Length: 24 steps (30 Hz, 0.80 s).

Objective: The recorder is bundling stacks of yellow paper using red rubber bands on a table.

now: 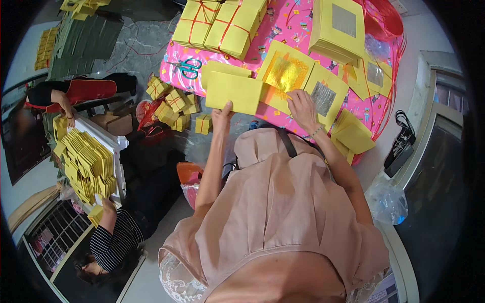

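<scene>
At the near edge of the pink patterned tablecloth, the person's left hand is pinching a plain yellow paper sheet by its lower edge, thumb on top. The right hand is reaching its bent fingers to the lower edge of a gold-foiled sheet; whether they are gripping it, I cannot tell. Teal-handled scissors are lying farther left.

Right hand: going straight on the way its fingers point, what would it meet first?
Probably the gold-foiled yellow sheet, just ahead of the right hand; whether they already touch is hard to tell.
</scene>
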Each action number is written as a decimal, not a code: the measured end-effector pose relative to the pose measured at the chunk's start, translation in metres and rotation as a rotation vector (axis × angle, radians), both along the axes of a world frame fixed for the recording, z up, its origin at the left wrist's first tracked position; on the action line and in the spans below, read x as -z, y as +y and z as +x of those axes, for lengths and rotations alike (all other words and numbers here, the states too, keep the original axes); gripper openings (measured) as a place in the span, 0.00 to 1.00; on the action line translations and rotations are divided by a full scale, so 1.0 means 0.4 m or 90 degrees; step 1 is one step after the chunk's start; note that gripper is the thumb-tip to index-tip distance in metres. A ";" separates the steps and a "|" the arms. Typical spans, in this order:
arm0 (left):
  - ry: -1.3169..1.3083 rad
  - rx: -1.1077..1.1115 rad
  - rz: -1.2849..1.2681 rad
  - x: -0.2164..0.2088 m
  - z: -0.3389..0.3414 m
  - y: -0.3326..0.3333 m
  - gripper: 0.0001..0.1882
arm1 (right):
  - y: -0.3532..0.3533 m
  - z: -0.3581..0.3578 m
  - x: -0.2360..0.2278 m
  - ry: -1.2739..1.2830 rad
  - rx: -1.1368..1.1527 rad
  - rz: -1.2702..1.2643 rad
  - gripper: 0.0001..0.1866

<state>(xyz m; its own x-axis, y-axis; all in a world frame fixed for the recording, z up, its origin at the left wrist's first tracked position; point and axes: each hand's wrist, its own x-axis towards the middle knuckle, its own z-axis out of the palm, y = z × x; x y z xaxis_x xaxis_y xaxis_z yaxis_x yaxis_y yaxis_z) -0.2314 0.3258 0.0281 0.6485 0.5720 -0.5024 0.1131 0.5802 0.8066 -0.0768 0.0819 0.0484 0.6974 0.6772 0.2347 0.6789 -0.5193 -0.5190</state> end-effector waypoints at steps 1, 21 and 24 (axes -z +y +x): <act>-0.005 -0.021 0.005 0.025 -0.007 0.027 0.14 | 0.003 -0.002 0.010 0.015 -0.010 -0.011 0.10; 0.105 -0.099 0.145 0.192 0.113 0.152 0.14 | -0.014 -0.020 0.022 0.032 0.013 -0.086 0.12; 0.130 -0.080 0.139 0.178 0.112 0.150 0.14 | -0.004 -0.031 0.010 0.037 -0.004 -0.098 0.15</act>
